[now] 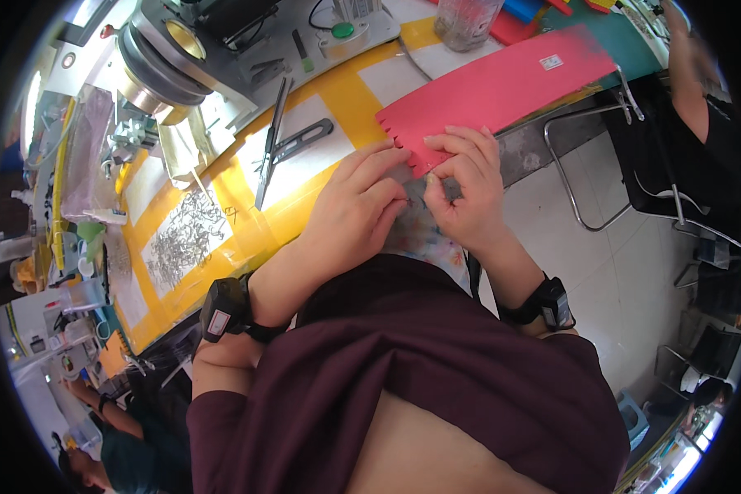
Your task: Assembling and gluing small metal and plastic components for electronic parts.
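Note:
A long, flat pink-red sheet [502,86] lies over the bench edge, its near left end cut into small notches. At that end my right hand [469,189] is closed, thumb and forefinger pinched at the sheet's lower corner and the other fingers resting over it. Beside it, my left hand [350,206] is curled, with thumb and forefinger together on something too small to make out. Some of its fingertips reach the notched edge. Left of that hand, long tweezers [272,144] and a dark slotted tool [303,142] lie on the bench.
Many small metal pieces [188,237] lie spread on white paper on the yellow-taped bench [284,214]. A machine with a round wheel [152,62] stands at the far left, a clear jar [467,20] at the back. Metal-framed chairs [580,218] and another person [700,107] are at right.

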Tool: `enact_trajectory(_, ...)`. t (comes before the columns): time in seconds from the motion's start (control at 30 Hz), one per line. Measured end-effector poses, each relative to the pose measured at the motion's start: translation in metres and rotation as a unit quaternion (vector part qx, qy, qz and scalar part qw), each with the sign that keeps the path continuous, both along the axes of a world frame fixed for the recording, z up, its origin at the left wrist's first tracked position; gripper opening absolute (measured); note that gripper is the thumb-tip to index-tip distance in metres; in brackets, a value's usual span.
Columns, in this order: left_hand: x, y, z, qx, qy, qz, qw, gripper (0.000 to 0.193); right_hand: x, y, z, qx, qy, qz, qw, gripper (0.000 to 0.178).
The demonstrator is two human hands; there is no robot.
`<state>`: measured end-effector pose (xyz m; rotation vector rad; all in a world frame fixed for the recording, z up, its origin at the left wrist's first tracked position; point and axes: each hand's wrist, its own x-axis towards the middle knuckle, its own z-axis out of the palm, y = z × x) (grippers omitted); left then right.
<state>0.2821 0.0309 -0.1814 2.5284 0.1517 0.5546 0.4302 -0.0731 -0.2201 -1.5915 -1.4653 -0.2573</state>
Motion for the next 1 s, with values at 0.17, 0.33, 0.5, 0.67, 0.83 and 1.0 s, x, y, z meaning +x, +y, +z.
enact_trajectory(0.17,-0.003,0.001,-0.009,-0.005,-0.041,-0.022,0.999,0.011,0.000,0.000,-0.005,0.001,0.008,0.009,1.000,0.015)
enact_trajectory(0.33,-0.001,-0.001,-0.008,0.088,-0.010,-0.036,0.995,0.011,-0.003,0.001,-0.010,0.002,0.005,0.003,1.000,0.015)
enact_trajectory(0.5,0.001,-0.004,-0.001,0.190,0.032,-0.040,0.980,0.009,0.005,0.000,-0.012,0.004,-0.033,0.020,0.999,0.016)
enact_trajectory(0.67,0.002,0.008,0.006,-0.096,-0.027,-0.032,0.994,0.008,0.009,-0.018,0.021,-0.026,-0.003,0.045,0.999,0.018)
enact_trajectory(0.83,0.007,0.007,0.006,-0.065,-0.071,-0.041,0.994,0.010,-0.007,-0.021,0.042,-0.102,0.035,0.077,0.991,0.018)
enact_trajectory(1.0,0.008,0.013,0.005,-0.011,-0.074,-0.056,0.996,0.015,-0.008,-0.014,0.037,-0.099,-0.027,0.090,0.991,0.014)
